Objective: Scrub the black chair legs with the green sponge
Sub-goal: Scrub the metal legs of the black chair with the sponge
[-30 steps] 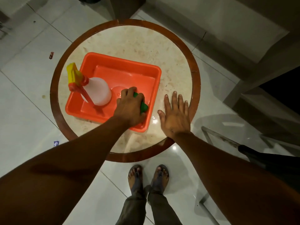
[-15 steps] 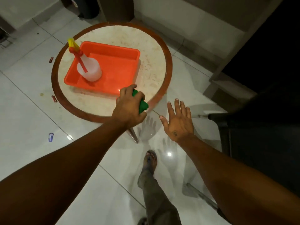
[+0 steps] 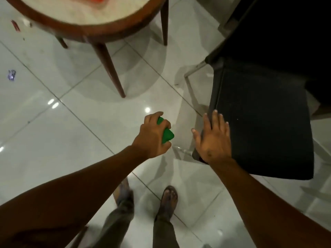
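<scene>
The green sponge (image 3: 167, 134) is gripped in my left hand (image 3: 152, 136), held above the white tiled floor just left of the chair. The chair (image 3: 259, 122) has a black seat at the right of the view, with a thin pale metal leg frame (image 3: 189, 86) showing below its left side. My right hand (image 3: 213, 138) lies flat, fingers spread, on the seat's near-left corner. The rest of the chair legs are hidden under the seat.
A round table (image 3: 107, 31) with a brown wooden rim and slanted wooden legs (image 3: 111, 68) stands at the upper left, an orange tub partly visible on it. My two sandalled feet (image 3: 168, 196) are on the glossy floor below. Small scraps (image 3: 11, 75) lie at far left.
I have turned away from the table toward the chair. My left hand carried the sponge out of the orange tub and down beside the chair. My right hand moved from the tabletop onto the seat corner.
</scene>
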